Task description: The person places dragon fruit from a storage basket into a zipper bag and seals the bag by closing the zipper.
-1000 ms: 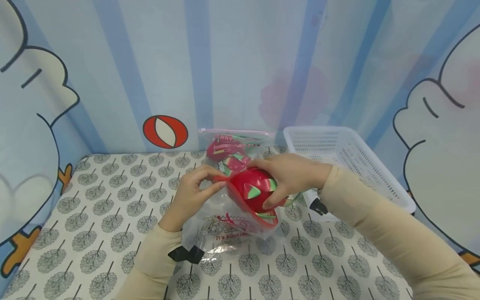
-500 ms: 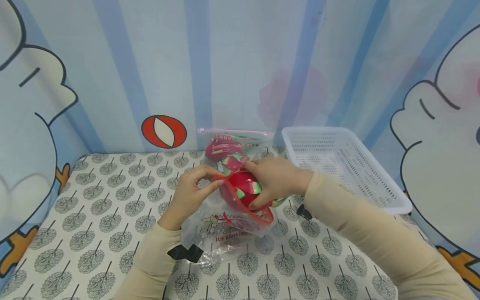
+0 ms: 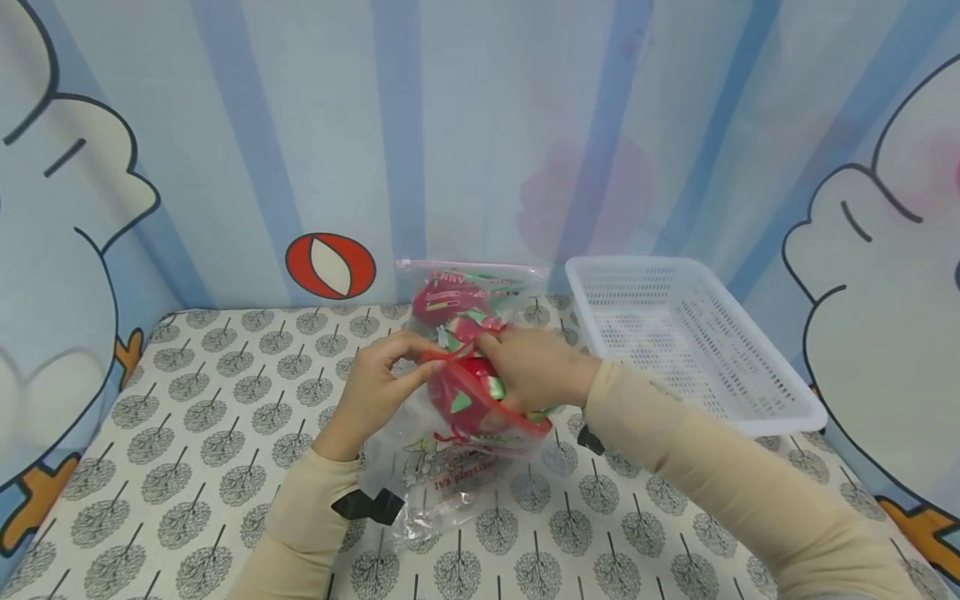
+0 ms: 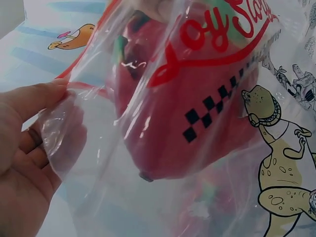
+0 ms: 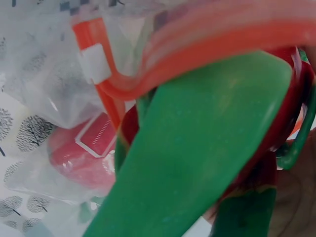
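Observation:
A red toy dragon fruit [image 3: 477, 367] with green-tipped scales is inside the mouth of a clear zip bag [image 3: 457, 483] printed with red lettering. My right hand [image 3: 536, 367] grips the fruit from above, with its fingertips inside the bag's mouth. At the left end of the opening, my left hand [image 3: 375, 387] pinches the red zip edge between thumb and fingers. Through the plastic, the left wrist view shows the fruit's pointed end [image 4: 146, 176] tilted downward. A broad green scale [image 5: 197, 128] and the white zip slider [image 5: 95, 63] fill the right wrist view.
Behind lies a second clear bag [image 3: 487, 266] with a pink zip, holding red and green toy pieces [image 3: 450, 300]. A white perforated basket [image 3: 772, 367] stands at the right. The tree-patterned cloth [image 3: 225, 417] covers the table, and a printed curtain [image 3: 480, 125] rises behind.
My right hand has moved left and into the bag with the dragon fruit, which now sits deeper behind the plastic. My left hand keeps its pinch on the zip edge.

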### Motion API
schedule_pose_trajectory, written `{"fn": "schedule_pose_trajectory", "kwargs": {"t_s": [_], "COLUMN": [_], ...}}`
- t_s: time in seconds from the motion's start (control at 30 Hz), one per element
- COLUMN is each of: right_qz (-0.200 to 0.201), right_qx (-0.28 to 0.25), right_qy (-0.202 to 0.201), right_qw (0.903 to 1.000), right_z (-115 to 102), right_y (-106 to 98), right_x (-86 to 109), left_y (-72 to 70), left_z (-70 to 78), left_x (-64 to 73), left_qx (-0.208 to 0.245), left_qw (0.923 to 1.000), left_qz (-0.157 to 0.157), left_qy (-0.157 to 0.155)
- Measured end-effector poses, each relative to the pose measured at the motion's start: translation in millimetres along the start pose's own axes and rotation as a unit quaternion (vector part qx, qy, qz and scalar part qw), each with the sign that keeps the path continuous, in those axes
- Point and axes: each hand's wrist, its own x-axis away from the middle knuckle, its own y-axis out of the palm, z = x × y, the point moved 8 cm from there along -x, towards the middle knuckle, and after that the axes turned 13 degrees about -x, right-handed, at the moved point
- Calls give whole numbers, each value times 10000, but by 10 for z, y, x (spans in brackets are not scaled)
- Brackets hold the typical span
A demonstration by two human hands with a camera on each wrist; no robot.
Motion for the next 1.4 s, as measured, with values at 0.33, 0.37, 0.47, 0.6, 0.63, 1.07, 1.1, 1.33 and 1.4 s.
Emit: {"fn": "schedule_pose_trajectory", "kwargs": {"t_s": [0.33,0.37,0.47,0.6,0.63,1.07,1.1,1.33,1.4], "right_qz": [359,376,382,463,515,744,725,663,675], "right_qx": [-291,-397,-734,-1054,-1043,-874,-876,-981,-1022], "right_qy": [-334,-366,-375,-387,-400,-298,-295,-173,-107], "right_qw": [9984,9978,9959,9926,9924,9929,9931,9928,9924], "right_z": [87,98,137,172,179,227,223,219,227], "right_y": [82,94,138,193,205,389,404,509,533], "right_x": [-32,-33,-34,-34,-37,-97,-105,-153,-160], "left_y": [22,24,28,33,35,74,74,95,100], "left_z": [-24,-25,-26,-29,-32,-62,-62,-120,-147], "left_x": [-1,0,2,3,2,13,12,22,27], "left_qx": [-53,-49,-63,-107,-110,-279,-276,-299,-313], "left_qw": [9994,9994,9993,9991,9990,9969,9969,9961,9955], "left_qz": [-335,-349,-368,-404,-420,-735,-737,-824,-896], "left_qy": [-19,-9,36,78,80,-38,-30,-19,-61]}}
